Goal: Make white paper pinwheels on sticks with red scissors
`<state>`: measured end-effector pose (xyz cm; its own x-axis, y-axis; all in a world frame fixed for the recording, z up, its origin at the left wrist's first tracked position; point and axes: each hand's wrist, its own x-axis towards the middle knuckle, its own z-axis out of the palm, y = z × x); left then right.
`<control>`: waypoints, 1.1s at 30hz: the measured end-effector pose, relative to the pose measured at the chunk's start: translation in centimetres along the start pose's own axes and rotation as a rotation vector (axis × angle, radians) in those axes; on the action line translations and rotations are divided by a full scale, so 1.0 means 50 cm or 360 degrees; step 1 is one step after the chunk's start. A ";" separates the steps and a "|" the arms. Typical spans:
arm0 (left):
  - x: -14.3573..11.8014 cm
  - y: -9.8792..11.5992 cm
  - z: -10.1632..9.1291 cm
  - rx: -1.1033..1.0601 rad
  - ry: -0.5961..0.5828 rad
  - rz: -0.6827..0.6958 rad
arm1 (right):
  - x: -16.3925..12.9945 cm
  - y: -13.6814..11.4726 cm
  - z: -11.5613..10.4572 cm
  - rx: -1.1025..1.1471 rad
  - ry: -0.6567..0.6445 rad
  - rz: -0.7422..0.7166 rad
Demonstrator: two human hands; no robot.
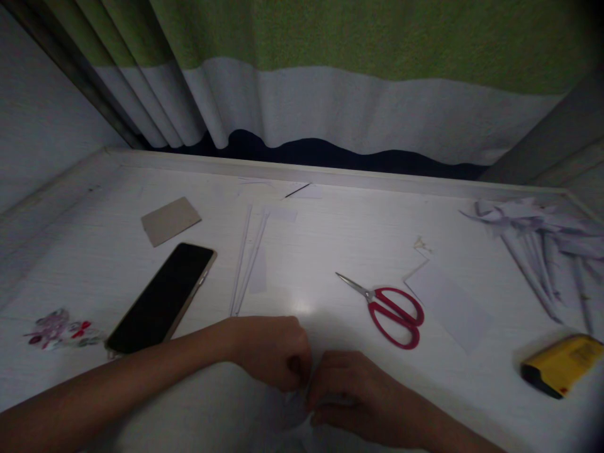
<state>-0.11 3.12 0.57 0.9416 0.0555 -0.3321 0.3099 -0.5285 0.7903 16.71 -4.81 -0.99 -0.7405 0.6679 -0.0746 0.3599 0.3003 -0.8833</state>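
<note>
At the near middle of the surface, my left hand [271,352] and my right hand [353,393] meet with fingers curled in. Between them shows a piece of thin white paper [296,410], dim and partly covered by my fingers. Both hands appear closed on it; the exact grip is hidden. To the right of my hands lie red-handled scissors [396,308], blades pointing up and left. A black-screened phone [163,299] rests beyond my left forearm, with a beaded charm [59,327] at its lower end. Thin white paper sticks [252,261] lie just beyond my left hand.
White paper sheets [448,302] lie right of the scissors. Several folded paper pieces on sticks [533,239] are heaped at the far right, above a yellow and black object [564,365]. A greyish card [170,220] lies at left. A raised ledge [330,173] and a curtain [321,94] border the back.
</note>
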 end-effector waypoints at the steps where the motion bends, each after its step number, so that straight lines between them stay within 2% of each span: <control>1: 0.000 -0.001 0.000 -0.0012 -0.0007 -0.0003 | 0.000 0.000 0.001 -0.0008 -0.0003 0.0001; 11: 0.002 -0.008 0.008 -0.0124 -0.0021 0.0003 | 0.004 -0.001 0.007 -0.0055 -0.0070 -0.0096; 22: 0.000 -0.014 0.012 -0.0346 -0.0021 -0.0061 | 0.008 -0.002 0.006 0.0030 -0.0030 -0.0114; 33: 0.004 -0.021 0.007 -0.0334 -0.0104 -0.0019 | 0.012 -0.003 0.004 0.0008 -0.0046 -0.0076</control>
<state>-0.28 3.37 -0.51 0.9293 0.0018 -0.3694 0.3480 -0.3399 0.8737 16.08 -4.59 -1.01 -0.7728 0.6330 -0.0456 0.3210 0.3280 -0.8885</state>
